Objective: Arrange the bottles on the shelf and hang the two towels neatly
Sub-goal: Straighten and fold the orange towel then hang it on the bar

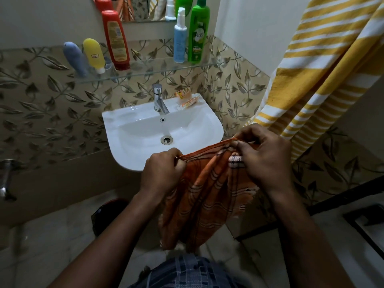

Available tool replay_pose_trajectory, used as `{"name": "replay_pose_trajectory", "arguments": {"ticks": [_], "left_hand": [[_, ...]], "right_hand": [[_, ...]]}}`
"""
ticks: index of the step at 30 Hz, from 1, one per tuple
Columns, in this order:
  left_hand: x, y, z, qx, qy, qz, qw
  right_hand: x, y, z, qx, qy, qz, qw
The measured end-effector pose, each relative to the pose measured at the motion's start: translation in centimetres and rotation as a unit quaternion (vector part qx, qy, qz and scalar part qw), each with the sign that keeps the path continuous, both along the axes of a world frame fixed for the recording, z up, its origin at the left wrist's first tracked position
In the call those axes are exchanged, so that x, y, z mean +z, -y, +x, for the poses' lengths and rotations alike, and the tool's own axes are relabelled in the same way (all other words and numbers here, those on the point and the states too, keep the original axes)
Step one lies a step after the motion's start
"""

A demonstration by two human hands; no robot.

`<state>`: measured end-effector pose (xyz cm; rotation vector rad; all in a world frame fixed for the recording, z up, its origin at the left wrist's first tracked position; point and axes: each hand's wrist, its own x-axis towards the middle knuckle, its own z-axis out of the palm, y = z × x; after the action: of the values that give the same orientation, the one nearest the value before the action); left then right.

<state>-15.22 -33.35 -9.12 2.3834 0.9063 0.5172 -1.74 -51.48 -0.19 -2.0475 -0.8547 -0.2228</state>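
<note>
An orange checked towel (205,196) hangs in front of me below the sink. My left hand (162,169) pinches its upper left edge and my right hand (264,156) grips its bunched upper right part. A yellow-and-white striped towel (324,65) hangs on the right wall. Several bottles stand on the glass shelf (145,68): a blue one (75,59), a yellow one (94,55) and a red one (116,40) on the left, a white-blue pump bottle (179,38) and a green bottle (198,32) on the right.
A white sink (133,129) with a chrome tap (159,99) is mounted under the shelf, an orange sachet (186,98) on its rim. A mirror (143,7) is above the shelf. A dark frame (311,206) crosses at the lower right.
</note>
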Motion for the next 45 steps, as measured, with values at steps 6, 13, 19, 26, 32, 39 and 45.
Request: {"name": "replay_pose_trajectory", "arguments": {"ticks": [6, 13, 19, 26, 32, 39, 45], "left_hand": [[-0.1, -0.3, -0.1, -0.055, 0.080, -0.219, 0.971], [3.6, 1.3, 1.1, -0.165, 0.128, -0.047, 0.977], [4.5, 0.9, 0.7, -0.169, 0.127, -0.037, 0.977], [0.9, -1.6, -1.0, -0.181, -0.153, -0.026, 0.971], [-0.7, -2.9, -1.5, -0.070, -0.093, -0.117, 0.986], [3.6, 0.1, 0.4, -0.107, 0.111, -0.140, 0.978], [5.6, 0.8, 1.2, -0.213, 0.071, -0.060, 0.973]], "right_hand": [[-0.7, 0.7, 1.8, -0.071, -0.023, -0.047, 0.996], [-3.4, -2.0, -1.9, 0.117, -0.066, -0.172, 0.976], [-3.0, -2.0, -1.0, 0.043, -0.033, -0.077, 0.996], [-2.0, 0.0, 2.0, -0.065, -0.068, 0.010, 0.995], [-2.5, 0.3, 2.9, -0.098, -0.055, -0.020, 0.993], [-4.1, -2.1, -0.8, 0.058, -0.081, -0.145, 0.984], [-3.9, -3.3, -2.2, 0.109, -0.064, -0.077, 0.989]]}}
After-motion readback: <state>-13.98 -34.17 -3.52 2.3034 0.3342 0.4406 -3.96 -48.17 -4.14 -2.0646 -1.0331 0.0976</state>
